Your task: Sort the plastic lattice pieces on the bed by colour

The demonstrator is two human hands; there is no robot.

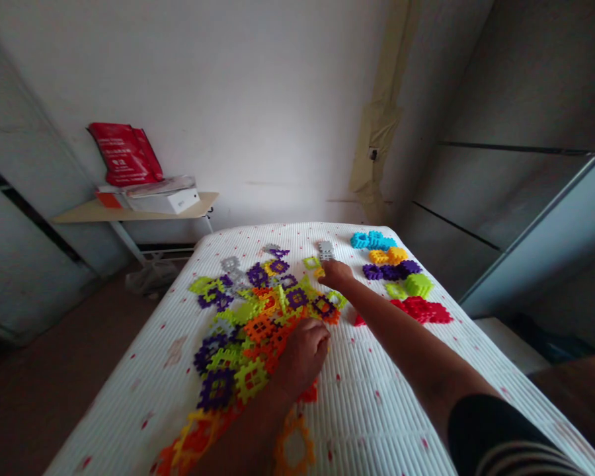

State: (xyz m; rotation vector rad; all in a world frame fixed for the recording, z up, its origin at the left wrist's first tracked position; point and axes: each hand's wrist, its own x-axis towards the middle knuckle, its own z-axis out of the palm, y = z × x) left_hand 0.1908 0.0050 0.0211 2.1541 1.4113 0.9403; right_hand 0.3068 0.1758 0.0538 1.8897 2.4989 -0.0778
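Past the right edge of the main pile, my right hand (338, 275) has its fingers closed at a small yellow interlocking toy piece (318, 272). Just beyond it is a short stack of grey pieces (326, 249), and a lime-green square piece (312, 263) lies to its left. My left hand (305, 350) is curled over the near right side of the mixed pile, with its fingers turned under; what they hold, if anything, is hidden. Beside that hand are orange pieces (259, 327), a lime-green window piece (251, 379) and a dark purple window piece (217, 389).
Along the right side of the white quilted bed cover (367, 410) sit groups of blue (374, 239), orange-yellow (397, 255), purple (391, 272), green (418, 285) and red pieces (421, 309). A side table (205, 203) at back left carries boxes and a red bag (123, 155).
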